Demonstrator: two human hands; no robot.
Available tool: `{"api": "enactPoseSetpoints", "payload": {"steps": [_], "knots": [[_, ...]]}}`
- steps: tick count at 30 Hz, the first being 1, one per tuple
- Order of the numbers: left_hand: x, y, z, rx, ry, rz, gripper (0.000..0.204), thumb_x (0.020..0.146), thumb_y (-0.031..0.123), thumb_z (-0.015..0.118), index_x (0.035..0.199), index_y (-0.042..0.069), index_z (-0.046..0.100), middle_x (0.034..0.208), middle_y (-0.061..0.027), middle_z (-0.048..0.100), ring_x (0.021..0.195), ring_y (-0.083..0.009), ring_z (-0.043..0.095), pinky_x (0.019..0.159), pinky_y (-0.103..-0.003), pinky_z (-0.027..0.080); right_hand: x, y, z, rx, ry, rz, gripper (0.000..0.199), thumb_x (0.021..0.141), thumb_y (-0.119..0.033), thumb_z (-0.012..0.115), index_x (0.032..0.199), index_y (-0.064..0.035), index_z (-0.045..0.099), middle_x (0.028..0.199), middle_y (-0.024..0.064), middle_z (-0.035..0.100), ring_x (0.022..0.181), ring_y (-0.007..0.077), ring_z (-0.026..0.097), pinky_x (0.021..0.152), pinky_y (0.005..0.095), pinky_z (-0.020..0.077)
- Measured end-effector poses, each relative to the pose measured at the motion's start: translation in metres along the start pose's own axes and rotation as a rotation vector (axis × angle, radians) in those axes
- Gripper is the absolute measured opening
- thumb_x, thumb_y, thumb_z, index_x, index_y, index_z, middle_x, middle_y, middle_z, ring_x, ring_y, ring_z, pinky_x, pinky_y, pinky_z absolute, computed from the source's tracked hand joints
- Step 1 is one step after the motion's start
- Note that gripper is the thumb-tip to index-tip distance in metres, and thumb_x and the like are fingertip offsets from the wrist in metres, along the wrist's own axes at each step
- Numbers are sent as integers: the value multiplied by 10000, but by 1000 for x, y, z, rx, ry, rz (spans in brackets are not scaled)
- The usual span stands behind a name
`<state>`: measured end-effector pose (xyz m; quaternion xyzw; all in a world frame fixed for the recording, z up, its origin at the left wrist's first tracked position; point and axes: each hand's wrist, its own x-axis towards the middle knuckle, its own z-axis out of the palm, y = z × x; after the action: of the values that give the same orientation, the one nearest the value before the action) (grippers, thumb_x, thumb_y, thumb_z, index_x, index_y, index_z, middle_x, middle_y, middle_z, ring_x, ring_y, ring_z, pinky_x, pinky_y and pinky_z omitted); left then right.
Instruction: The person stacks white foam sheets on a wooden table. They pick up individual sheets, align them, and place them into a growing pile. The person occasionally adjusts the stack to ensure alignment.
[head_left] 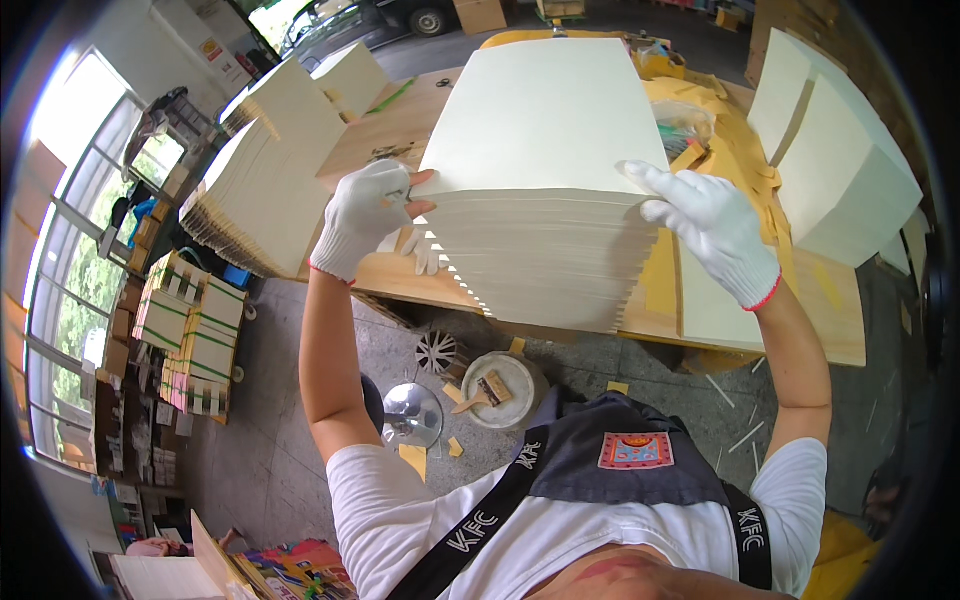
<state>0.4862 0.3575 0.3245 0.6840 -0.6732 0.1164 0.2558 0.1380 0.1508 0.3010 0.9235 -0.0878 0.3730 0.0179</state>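
Note:
A tall stack of white boards (545, 250) stands on the table in front of me, its near edges stepped. The top white board (540, 120) lies flat across it. My left hand (368, 212), in a white glove with bare thumb and fingertip showing, is closed at the board's near left corner. At the near right corner, my gloved right hand (705, 218) has its fingers above and below the edge, gripping it. Whether the top board is lifted off those beneath, I cannot tell. Below my left hand, a loose white glove (424, 252) lies by the stack.
More white stacks stand left (270, 175) and right (835, 150) on the wooden table (400, 275). Yellow paper (735, 130) lies right of the stack. Scissors (444, 83) rest at the back. On the floor are a bucket (518, 400) with a brush (485, 392) and a round stool base (413, 414).

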Motion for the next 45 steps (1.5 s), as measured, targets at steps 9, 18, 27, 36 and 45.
{"api": "enactPoseSetpoints", "payload": {"steps": [9,18,27,36,45], "knots": [[0,1,4,32,58,14,263,750,188,856,934,46,733,794,-99,613,670,-286,597,630,-368,504,-3,5,-1,109,-47,35,491,874,-157,706,1354,-214,622,738,77,603,663,218,606,603,337,486],[-25,71,27,398,354,-22,414,812,93,779,1211,53,675,1177,-157,663,1073,-342,641,932,-394,519,-31,21,-19,351,-91,254,457,1001,-462,550,1343,-162,604,918,97,660,775,264,626,755,384,503],[-68,238,363,-1201,-509,-573,654,956,243,649,1527,48,396,1420,-141,578,1226,-230,598,1012,-361,459,-332,84,45,836,-496,1540,584,980,-540,516,1136,2,665,867,119,704,707,188,664,663,323,548],[12,244,508,-1471,-710,-1509,276,1015,242,517,1255,112,556,1037,-71,652,971,-191,642,836,-376,522,-422,86,94,1601,40,1923,850,895,-693,597,1365,6,489,1103,152,655,835,212,663,742,335,565],[44,300,489,-1481,-408,-1136,138,950,40,594,1015,63,475,1018,-72,581,902,-204,588,784,-357,546,-393,126,89,1985,373,2160,843,823,-661,710,1339,-34,484,1159,171,576,943,279,588,735,425,518]]}}
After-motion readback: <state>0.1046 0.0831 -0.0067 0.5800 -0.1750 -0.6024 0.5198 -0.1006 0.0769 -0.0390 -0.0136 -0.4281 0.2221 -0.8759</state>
